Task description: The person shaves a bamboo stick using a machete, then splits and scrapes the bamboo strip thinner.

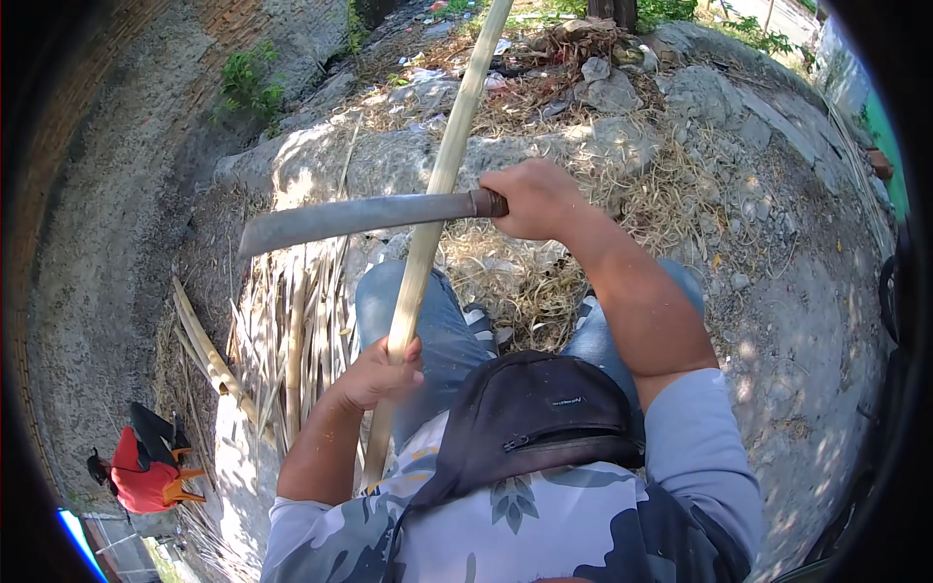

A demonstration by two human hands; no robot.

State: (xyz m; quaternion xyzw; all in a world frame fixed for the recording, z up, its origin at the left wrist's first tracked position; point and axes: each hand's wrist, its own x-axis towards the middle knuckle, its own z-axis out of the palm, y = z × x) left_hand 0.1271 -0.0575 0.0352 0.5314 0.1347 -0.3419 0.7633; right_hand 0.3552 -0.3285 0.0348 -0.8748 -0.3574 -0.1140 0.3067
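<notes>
My right hand (536,199) is closed round the handle of a machete (360,216), whose broad grey blade points left. The blade crosses a long, pale split bamboo strip (449,160); whether it cuts into the strip or only rests against it, I cannot tell. My left hand (381,375) grips that strip low down, near my left thigh. From there the strip slants up and away, out past the top edge, while its lower end lies against my left side.
Split bamboo strips (316,321) and thicker bamboo pieces (219,364) lie on the ground to my left. Curly shavings (544,277) cover the ground between my feet. A black bag (539,408) hangs on my front. Far left, a person in red (141,476) sits on an orange chair (183,486).
</notes>
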